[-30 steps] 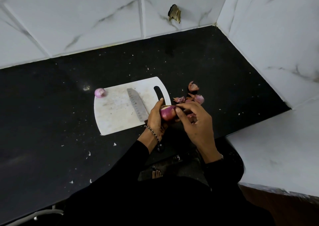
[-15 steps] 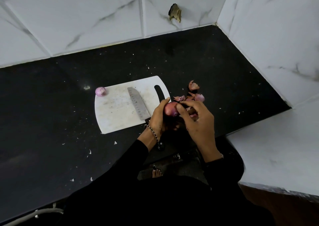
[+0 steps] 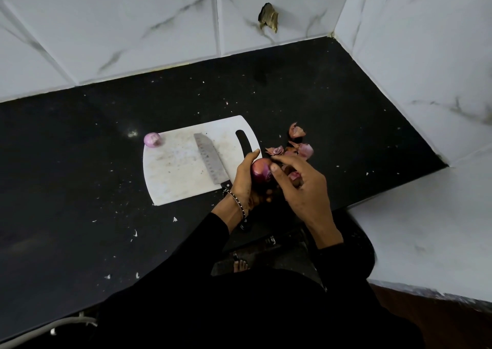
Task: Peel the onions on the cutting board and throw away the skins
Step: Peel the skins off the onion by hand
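Item: onion (image 3: 262, 173) — small, light, firm; dry skin brittle and likely to tear. Held off the cutting board's (image 3: 175, 173) 4 o'clock edge, cupped in the curled left hand (image 3: 243, 183). Right hand (image 3: 302, 191) apparently pinches skin at its top — best taken by loose edges.

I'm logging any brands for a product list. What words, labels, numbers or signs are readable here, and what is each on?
None can be read.
Knife blade: only a row of dimples, no brand mark legible.
Cutting board: stains, no print.
Onion in the left hand: no sticker.
Wall tiles: grey veining only.
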Demonstrator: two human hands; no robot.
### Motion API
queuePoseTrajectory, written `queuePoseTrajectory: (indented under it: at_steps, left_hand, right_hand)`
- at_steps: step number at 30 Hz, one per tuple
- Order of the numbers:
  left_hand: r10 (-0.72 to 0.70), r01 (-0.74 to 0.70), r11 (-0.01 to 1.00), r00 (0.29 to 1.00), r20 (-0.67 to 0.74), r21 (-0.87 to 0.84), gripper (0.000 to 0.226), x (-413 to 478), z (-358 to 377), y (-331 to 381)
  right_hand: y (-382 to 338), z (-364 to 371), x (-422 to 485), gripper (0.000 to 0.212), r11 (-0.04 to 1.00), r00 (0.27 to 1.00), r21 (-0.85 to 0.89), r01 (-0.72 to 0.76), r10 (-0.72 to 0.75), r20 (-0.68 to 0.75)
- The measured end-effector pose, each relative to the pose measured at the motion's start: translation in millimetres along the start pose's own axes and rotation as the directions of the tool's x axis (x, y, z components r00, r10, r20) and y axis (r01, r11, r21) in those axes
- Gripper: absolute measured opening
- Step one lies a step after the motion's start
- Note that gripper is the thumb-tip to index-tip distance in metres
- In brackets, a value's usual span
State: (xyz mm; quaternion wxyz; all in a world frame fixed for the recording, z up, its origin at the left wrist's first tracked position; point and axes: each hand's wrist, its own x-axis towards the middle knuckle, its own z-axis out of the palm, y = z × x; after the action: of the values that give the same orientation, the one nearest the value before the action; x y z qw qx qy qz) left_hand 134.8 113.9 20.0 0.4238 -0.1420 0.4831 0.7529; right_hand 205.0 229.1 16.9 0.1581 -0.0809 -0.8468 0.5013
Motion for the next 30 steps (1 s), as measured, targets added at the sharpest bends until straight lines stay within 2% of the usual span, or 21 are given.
queuePoseTrajectory:
  at_steps: [4,8,15,24,27,30]
  left_hand:
    - [0.025,-0.025,0.997,1.0,-0.003,0.077,0.052,0,-1,-1]
    - [-0.022,0.019,0.985,1.0,0.017,0.174,0.065,-2,-2,-1]
    - [-0.039,0.038,0.982,0.999,0.001,0.184,0.067,-3,-1,1]
    - [-0.046,0.103,0.948,0.981,-0.189,0.302,0.059,1,0,-1]
    - [-0.035,0.101,0.935,0.98,-0.194,0.339,0.059,0,-1,0]
    - [-0.063,0.127,0.925,0.981,-0.186,0.358,0.06,-1,-4,0]
  right_hand:
    - [3,0,0,0.024,1.0,0.999,-0.011,-0.027,0.027,-0.031]
    - [1,-1,1,0.021,0.998,0.998,-0.062,0.007,-0.011,-0.062]
    - [-2,-5,1,0.024,0.99,0.995,-0.117,0.078,-0.085,-0.057]
    - [-2,-15,4,0.032,0.912,0.977,-0.35,0.213,-0.196,0.086]
    - [-3,-14,7,0.028,0.887,0.963,-0.375,0.27,-0.239,0.129]
    - [1,-13,12,0.03,0.882,0.961,-0.389,0.267,-0.214,0.175]
